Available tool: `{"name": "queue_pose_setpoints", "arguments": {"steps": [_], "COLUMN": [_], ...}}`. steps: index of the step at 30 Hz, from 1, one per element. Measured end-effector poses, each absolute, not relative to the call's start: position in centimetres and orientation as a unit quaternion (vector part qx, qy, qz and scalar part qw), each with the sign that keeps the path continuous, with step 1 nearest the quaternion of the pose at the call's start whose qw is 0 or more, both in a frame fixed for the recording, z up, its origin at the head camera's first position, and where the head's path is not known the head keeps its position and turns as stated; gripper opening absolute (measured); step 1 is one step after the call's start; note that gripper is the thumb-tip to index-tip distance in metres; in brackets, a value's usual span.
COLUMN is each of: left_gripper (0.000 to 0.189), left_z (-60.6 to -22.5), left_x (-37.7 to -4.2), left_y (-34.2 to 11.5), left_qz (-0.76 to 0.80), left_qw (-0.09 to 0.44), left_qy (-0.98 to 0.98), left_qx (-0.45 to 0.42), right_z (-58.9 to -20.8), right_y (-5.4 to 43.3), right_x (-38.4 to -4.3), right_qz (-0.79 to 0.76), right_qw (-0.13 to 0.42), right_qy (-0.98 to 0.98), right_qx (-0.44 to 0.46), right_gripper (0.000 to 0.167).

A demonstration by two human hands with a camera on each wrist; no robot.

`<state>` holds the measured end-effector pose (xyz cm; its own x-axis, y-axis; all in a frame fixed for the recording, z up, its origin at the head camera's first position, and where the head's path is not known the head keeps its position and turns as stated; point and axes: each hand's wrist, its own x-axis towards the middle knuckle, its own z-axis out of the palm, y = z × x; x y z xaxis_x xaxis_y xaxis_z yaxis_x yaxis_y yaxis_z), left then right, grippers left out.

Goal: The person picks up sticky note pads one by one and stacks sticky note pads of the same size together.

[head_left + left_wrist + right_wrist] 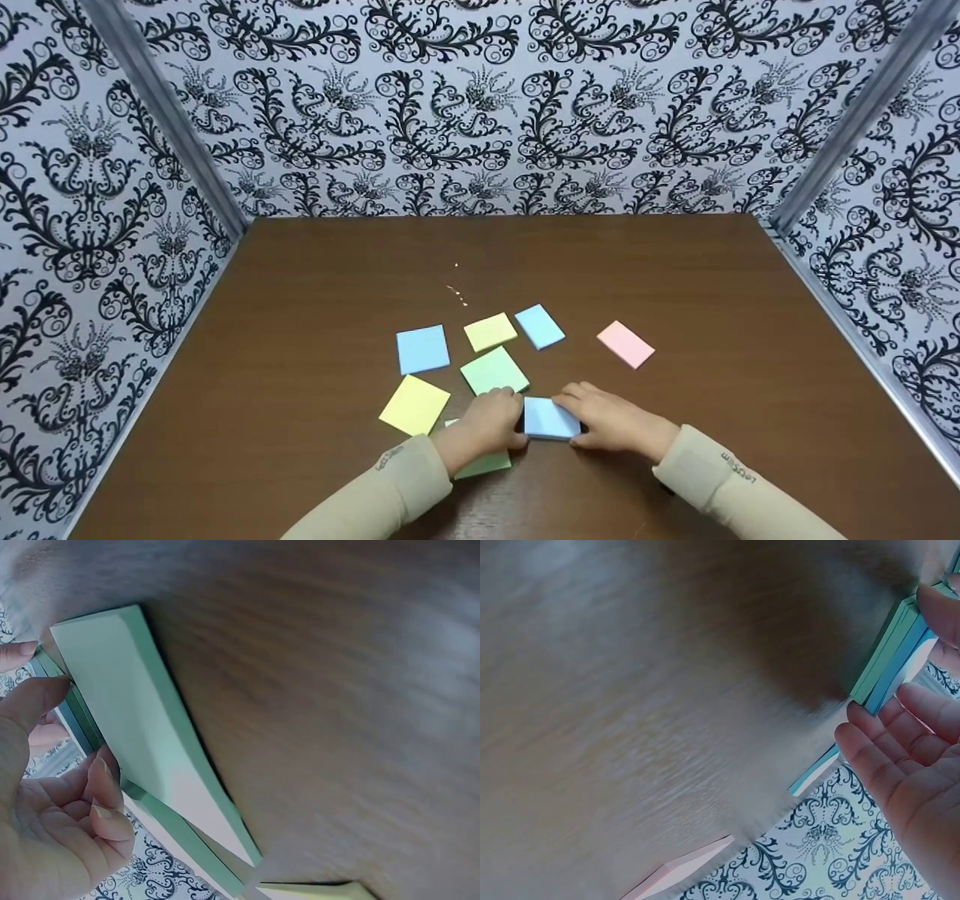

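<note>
Stacking seems under way: the blue-topped stack (552, 418), well short of the far edge of the surface (337, 277), is pinched between the half-curled left hand (489, 420) and right hand (611, 420), and even inward pressure is probably called for next to square its sides.

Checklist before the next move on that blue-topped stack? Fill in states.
1. Left grip on the left side of the stack: ok.
2. Right grip on its right side: ok.
3. Blue pad over green layers: ok.
4. Stack seated flat on table: cannot tell.
5. Near green pad unobstructed in head view: not ok, left grip partly covers it.
6. Pink pad apart from stack: ok.
</note>
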<state>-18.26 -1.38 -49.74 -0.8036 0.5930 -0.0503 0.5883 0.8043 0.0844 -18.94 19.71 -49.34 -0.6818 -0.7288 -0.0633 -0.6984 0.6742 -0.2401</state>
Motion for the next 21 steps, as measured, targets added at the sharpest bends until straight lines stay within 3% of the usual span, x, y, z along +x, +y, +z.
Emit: {"name": "queue_pose_setpoints", "arguments": {"steps": [6,21], "left_gripper": [0.023,0.028], "left_z": [-50.05,-49.77], "left_x": [-18.05,-17.83], "left_y": [-1.29,-1.05], "left_qz": [0.04,0.076], "left_qw": [0.024,0.049], "left_qy": [0.944,0.949], "left_qx": [0.325,0.301], "right_z": [-49.28,-49.35], "right_y": [19.67,19.71], "right_x": [-18.92,-18.91], "right_qz": [-0.092,-0.093], "right_qw": [0.062,0.05], "right_qy": [0.907,0.903], "right_qx": [-0.407,-0.416], "right_gripper": [0.053,0.052]}}
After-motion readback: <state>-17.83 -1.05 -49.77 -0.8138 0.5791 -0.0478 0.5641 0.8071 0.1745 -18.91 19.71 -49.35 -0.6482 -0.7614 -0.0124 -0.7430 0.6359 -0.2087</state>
